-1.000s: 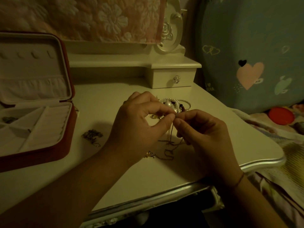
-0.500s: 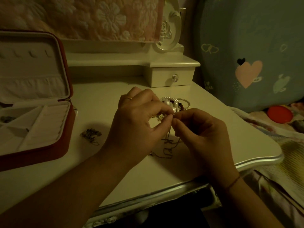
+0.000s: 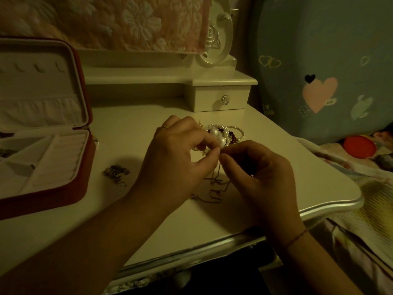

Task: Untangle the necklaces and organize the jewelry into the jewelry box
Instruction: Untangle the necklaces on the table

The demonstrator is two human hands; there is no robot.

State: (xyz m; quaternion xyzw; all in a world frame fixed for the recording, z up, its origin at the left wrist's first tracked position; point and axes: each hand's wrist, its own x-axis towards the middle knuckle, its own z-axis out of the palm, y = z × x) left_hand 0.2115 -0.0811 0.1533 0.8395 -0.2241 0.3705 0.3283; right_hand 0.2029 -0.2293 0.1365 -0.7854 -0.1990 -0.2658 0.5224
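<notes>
My left hand [image 3: 176,158] and my right hand [image 3: 261,173] meet fingertip to fingertip above the white table, both pinching a thin chain necklace [image 3: 214,188] whose tangled lower part trails onto the tabletop. Just behind the fingers lies a heap of pearl and dark bead jewelry [image 3: 225,135]. A small dark jewelry piece [image 3: 116,173] lies alone to the left. The red jewelry box [image 3: 83,179] stands open at the left, its cream lining and ring rolls showing, with a small item in a far-left compartment.
A white dressing table [image 3: 319,188] with a silver rim carries everything. A small drawer unit [image 3: 221,99] and mirror base stand at the back. A blue heart-print cushion [image 3: 319,71] and a red round lid [image 3: 359,146] lie on bedding to the right.
Both hands stay pinched on the chain with only small finger shifts. The trailing chain has shifted slightly on the table, and the view has drifted a little.
</notes>
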